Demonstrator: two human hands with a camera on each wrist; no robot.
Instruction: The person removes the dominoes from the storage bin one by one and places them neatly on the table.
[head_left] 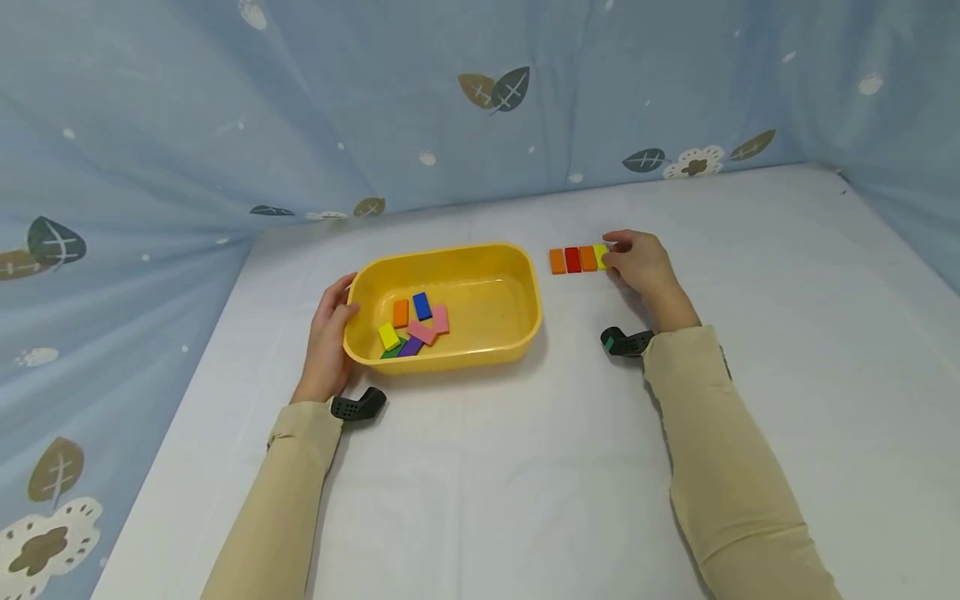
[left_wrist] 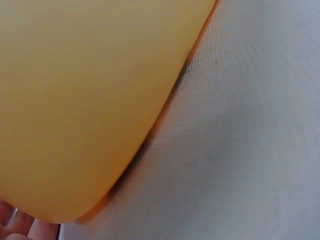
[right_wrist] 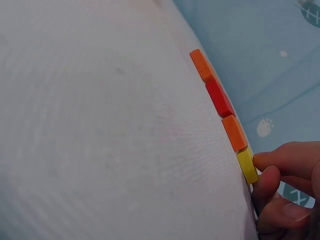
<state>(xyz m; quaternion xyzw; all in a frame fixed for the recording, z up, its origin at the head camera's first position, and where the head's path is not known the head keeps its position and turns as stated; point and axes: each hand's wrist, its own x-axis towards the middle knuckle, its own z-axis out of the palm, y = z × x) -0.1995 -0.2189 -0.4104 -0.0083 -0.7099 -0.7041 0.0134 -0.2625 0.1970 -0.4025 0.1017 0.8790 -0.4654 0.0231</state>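
Observation:
A yellow plastic basin (head_left: 491,307) stands left of centre in the head view. My left hand (head_left: 326,340) grips its left end, thumb over the rim, fingers along the outer wall. In the left wrist view the basin's wall (left_wrist: 90,100) covers most of that hand. My right hand (head_left: 642,263) pinches a small yellow block (right_wrist: 246,166) between thumb and index finger. That block lies on the table at the right end of a row, beside an orange block (right_wrist: 234,133), a red block (right_wrist: 219,98) and another orange block (right_wrist: 202,65).
Several loose blocks lie in the basin's left half, among them a blue block (head_left: 422,306), an orange block (head_left: 401,313) and a pink block (head_left: 441,319). A white cloth covers the table (head_left: 480,467). Behind it hangs a blue patterned curtain (head_left: 375,100).

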